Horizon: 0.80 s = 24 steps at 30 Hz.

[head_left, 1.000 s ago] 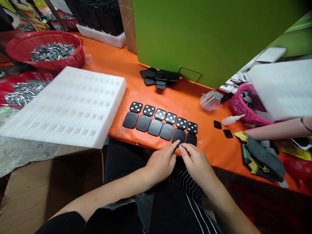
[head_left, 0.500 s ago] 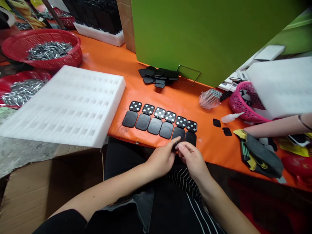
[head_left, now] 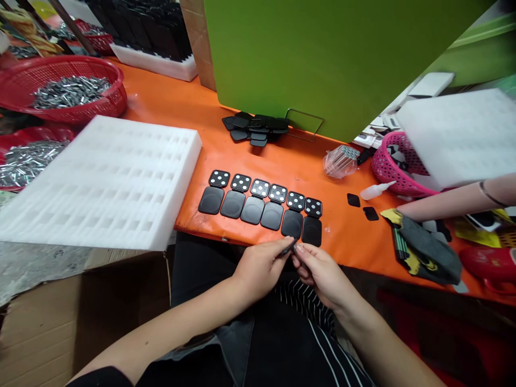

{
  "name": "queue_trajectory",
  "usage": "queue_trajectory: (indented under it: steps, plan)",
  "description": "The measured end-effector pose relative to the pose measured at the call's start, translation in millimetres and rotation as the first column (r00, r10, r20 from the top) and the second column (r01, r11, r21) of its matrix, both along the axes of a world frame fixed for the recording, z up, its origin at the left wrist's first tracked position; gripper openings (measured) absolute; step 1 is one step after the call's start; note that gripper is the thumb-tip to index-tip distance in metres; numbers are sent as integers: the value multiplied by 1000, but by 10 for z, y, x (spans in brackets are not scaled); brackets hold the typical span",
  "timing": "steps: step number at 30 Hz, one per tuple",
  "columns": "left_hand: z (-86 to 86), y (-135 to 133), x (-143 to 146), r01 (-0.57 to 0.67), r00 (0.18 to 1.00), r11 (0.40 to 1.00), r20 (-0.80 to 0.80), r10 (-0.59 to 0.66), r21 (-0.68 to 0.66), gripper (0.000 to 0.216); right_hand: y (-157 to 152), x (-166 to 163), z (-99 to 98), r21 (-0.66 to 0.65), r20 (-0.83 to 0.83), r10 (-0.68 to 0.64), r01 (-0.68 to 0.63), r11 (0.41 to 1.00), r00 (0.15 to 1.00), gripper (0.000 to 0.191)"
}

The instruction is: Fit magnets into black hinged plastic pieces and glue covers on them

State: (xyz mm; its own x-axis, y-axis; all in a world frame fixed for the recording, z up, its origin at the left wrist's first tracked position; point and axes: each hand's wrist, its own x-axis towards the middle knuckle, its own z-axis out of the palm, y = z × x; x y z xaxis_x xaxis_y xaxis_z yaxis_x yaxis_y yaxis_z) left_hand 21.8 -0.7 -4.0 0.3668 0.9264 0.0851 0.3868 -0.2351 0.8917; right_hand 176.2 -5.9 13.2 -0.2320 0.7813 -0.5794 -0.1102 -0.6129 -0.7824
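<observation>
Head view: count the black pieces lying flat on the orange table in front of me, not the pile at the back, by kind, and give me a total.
Dotted square pieces: 6
Plain rounded plates: 6
Small loose squares: 2
Total: 14
Not counted: the small dark piece pinched between left hand and right hand.

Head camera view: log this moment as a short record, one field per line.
left hand: pinching a small dark part, too small to identify
right hand: fingertips on the same part, meeting the left
nearest: row of six black plates, each with a dotted square beyond it, at the orange table edge
left side: white foam tray; red basket of metal pieces
right side: another person's arm; pink basket
</observation>
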Motion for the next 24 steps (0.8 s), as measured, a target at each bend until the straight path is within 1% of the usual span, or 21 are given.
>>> queue_trajectory:
  steps: [2,3,5,8,10,13,17,20,22,24]
  plan:
    - [-6,-16,-11,74,993,993,-94,-65,96,35,1,45,19,-59,-58,16,-19,998,998,30]
    - [-11,-18,-14,103,987,987,-138,-86,122,36,2,66,25,-74,-67,24,-29,997,997,30]
    - [-21,-20,-14,139,973,982,-201,-112,128,35,2,100,24,-65,-44,45,-48,997,998,31]
    - [-33,-32,-3,140,970,983,-217,-112,118,33,-4,119,9,-20,27,82,-82,996,996,33]
    - [-37,-49,12,114,975,983,-205,-83,144,31,-5,121,3,-23,32,81,-80,997,996,33]
    - [-30,-71,41,100,975,981,-210,-64,163,30,-2,127,-3,-79,-41,28,-31,996,999,33]
    - [0,-67,55,162,954,970,-281,-107,182,31,-18,116,-42,-121,-95,-45,33,992,994,33]
    - [16,-55,45,179,943,968,-310,-118,177,31,-46,65,-81,-153,-130,-141,120,981,981,31]
    - [16,-54,43,172,951,972,-283,-121,162,30,-58,31,-99,-185,-155,-196,166,969,968,30]
    - [2,-54,53,153,968,978,-222,-119,139,31,-57,22,-109,-207,-178,-226,188,960,958,30]
